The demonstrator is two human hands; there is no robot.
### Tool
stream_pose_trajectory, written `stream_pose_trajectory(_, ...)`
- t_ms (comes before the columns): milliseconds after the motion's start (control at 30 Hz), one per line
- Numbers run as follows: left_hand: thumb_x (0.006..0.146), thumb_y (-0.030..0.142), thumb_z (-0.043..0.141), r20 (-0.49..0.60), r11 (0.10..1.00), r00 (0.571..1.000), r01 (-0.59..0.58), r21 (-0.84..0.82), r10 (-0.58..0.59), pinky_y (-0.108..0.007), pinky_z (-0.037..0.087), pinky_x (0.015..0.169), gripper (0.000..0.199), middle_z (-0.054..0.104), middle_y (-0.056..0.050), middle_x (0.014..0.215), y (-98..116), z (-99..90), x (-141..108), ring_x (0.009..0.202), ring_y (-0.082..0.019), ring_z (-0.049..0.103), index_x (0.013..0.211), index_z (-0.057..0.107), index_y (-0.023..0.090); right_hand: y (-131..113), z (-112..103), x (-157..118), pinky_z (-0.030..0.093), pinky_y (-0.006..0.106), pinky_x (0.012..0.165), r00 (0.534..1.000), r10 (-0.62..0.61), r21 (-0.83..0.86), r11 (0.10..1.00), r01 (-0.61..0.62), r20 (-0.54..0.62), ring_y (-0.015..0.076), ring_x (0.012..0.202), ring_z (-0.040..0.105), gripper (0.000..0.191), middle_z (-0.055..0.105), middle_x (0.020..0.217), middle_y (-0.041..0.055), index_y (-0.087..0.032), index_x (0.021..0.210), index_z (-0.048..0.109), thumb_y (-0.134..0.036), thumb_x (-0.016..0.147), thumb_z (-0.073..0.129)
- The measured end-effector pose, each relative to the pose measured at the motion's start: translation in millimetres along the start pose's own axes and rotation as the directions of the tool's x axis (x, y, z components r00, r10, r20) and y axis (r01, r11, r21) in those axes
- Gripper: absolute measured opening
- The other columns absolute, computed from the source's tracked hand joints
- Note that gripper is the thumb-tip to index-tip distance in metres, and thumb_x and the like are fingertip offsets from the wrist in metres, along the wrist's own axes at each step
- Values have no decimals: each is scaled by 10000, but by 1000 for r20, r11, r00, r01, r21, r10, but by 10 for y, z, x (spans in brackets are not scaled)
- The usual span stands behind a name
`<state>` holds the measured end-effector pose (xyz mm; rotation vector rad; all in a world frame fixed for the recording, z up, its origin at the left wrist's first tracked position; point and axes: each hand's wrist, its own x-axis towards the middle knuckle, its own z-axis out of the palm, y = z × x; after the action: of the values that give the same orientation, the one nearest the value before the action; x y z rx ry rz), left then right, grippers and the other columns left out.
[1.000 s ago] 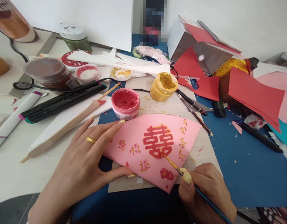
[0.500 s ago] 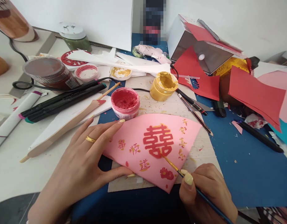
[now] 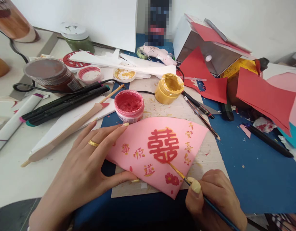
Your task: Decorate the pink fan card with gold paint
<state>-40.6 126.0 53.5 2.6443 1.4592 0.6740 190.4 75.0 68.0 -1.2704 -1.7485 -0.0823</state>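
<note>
Right hand (image 3: pixel 217 199) shifted rightward | fingers (image 3: pixel 195 185) pinch paintbrush (image 3: pixel 179 175) | left fingers (image 3: pixel 109 138) spread on pink paper (image 3: pixel 157 178) | cardboard (image 3: pixel 211 160) atop blue sheet (image 3: pixel 258 179)

— Where's the left hand (image 3: pixel 80 170)?
— Spread across the pink fan-shaped paper (image 3: pixel 138 141), fingertips resting on it, a gold ring (image 3: pixel 93 143) on one finger
— And the right hand (image 3: pixel 216 199)?
— Pinching a fine paintbrush (image 3: pixel 179 175), its gold-laden tip at the foot of the red double-happiness character (image 3: pixel 163 146)
— What's just beyond the paper?
— An open jar of red paint (image 3: pixel 129 106), with an open jar of gold paint (image 3: pixel 168 89) nearby
</note>
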Motion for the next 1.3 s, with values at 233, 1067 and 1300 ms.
stream_pose_trajectory(233, 692, 645, 535, 10, 1000, 1000, -5, 1, 5, -472, 261, 1075, 828, 529, -109, 1231, 6, -2, 20, 1141, -251, 478, 1330, 332, 159, 39, -139, 139, 409, 167, 392, 984, -112, -44, 992, 119, 137, 48, 405, 449, 211, 497, 449, -29, -158, 603, 498, -135, 812, 486)
stream_pose_trajectory(1067, 705, 667, 492, -4, 1000, 1000, -14, 21, 14, -451, 251, 1083, 816, 524, -103, 1242, 17, 2, 16, 1147, -241, 467, 1316, 356, 144, 30, -59, 43, 398, 215, 385, 932, -252, 0, 965, 261, 261, 77, 405, 496, 67, 596, 481, -4, -121, 804, 561, -153, 833, 510)
stream_pose_trajectory(1300, 698, 672, 495, -11, 1000, 1000, -4, 19, 4, -448, 252, 1084, 825, 524, -94, 1239, 12, -3, 8, 1152, -238, 465, 1325, 343, 157, 41, -63, 17, 398, 220, 404, 939, -233, 19, 972, 236, 252, 78, 425, 499, 26, 605, 507, -2, -130, 820, 545, -126, 798, 532)
